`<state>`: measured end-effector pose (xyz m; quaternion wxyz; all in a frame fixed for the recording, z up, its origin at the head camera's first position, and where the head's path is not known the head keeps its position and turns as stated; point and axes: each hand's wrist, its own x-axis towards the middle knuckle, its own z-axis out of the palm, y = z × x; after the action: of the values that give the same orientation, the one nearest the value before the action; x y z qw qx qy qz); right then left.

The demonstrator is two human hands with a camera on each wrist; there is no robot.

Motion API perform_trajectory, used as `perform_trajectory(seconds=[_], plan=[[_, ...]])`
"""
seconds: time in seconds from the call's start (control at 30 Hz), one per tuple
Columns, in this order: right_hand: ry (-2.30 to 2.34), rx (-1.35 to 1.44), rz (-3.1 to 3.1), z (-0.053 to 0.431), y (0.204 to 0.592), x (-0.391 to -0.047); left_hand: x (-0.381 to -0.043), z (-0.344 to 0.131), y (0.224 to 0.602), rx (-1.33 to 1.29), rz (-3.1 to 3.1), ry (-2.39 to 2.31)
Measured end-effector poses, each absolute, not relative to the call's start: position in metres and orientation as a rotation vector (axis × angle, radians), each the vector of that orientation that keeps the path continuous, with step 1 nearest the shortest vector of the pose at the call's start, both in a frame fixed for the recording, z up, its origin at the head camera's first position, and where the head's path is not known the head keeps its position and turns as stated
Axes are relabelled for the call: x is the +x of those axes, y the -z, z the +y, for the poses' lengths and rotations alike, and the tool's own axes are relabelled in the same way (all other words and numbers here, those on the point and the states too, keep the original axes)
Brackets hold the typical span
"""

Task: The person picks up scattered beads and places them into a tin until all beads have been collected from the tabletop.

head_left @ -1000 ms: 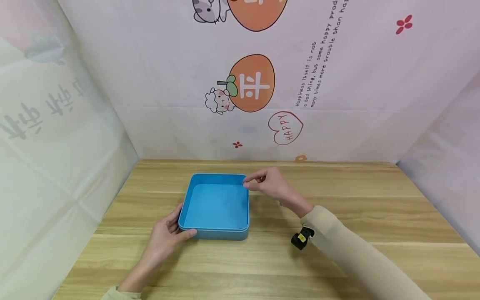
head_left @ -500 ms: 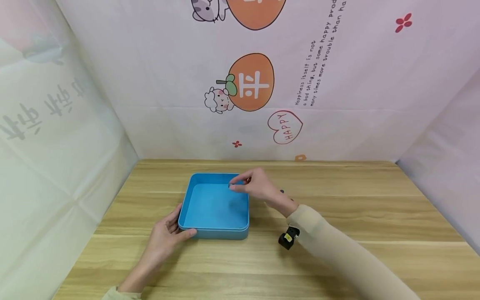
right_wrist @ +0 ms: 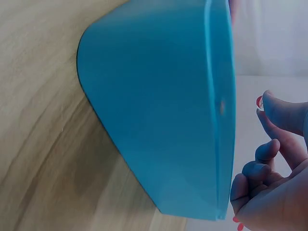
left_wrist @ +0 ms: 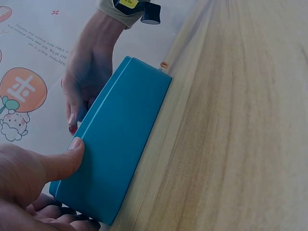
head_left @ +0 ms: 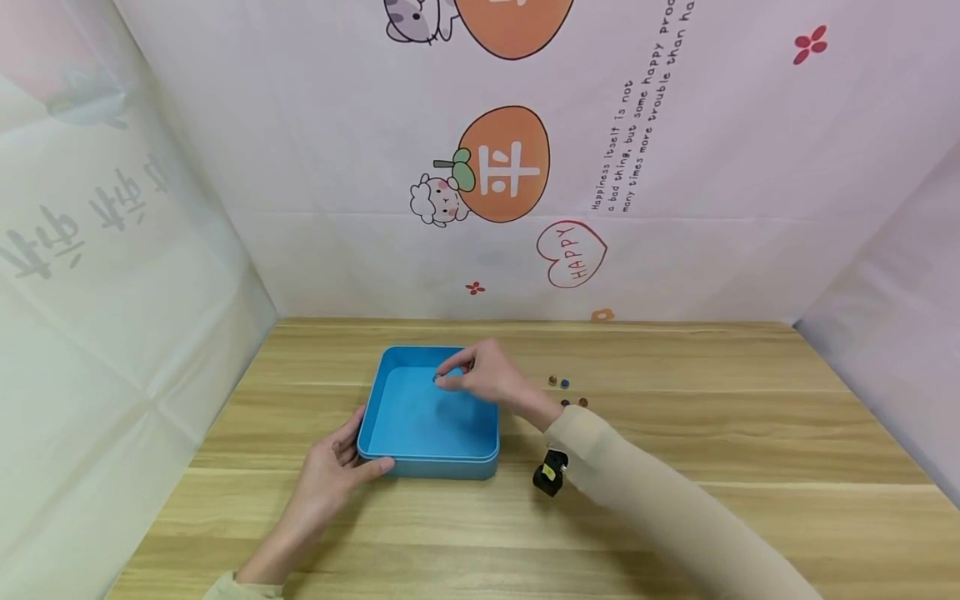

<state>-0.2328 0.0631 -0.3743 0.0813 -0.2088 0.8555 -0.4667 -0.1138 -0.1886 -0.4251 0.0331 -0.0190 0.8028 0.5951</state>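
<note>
A shallow blue box (head_left: pixel 427 417) with no lid on stands on the wooden table. My left hand (head_left: pixel 330 471) grips its near left corner, the thumb on the front wall and the fingers round the left side. Over the inside of the box, my right hand (head_left: pixel 483 371) pinches a small glass marble (right_wrist: pixel 260 102) between thumb and forefinger. Clear with red in it, the marble shows best in the right wrist view. No other marble shows on the visible part of the box floor (head_left: pixel 412 421); the right hand hides part of its right side.
Several more small marbles (head_left: pixel 565 383), some blue and some brown, lie on the table to the right of the box, near my right wrist. A printed white cloth (head_left: pixel 675 275) hangs behind the table, with more cloth at both sides.
My right hand has moved left with the marble, from the box's far right corner to over its inside. The marbles on the table have come into view. The left hand has stayed put.
</note>
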Motion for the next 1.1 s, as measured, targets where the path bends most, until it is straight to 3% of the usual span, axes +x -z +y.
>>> perform_trajectory(seconds=[0.8, 1.1], plan=[[1.238, -0.696, 2.643, 0.033, 0.391, -0.232, -0.114, -0.189, 0.427, -0.051, 2.454, -1.846], [1.389, -0.663, 2.641, 0.053, 0.374, -0.225, -0.115, -0.188, 0.427, -0.063, 2.485, -1.823]])
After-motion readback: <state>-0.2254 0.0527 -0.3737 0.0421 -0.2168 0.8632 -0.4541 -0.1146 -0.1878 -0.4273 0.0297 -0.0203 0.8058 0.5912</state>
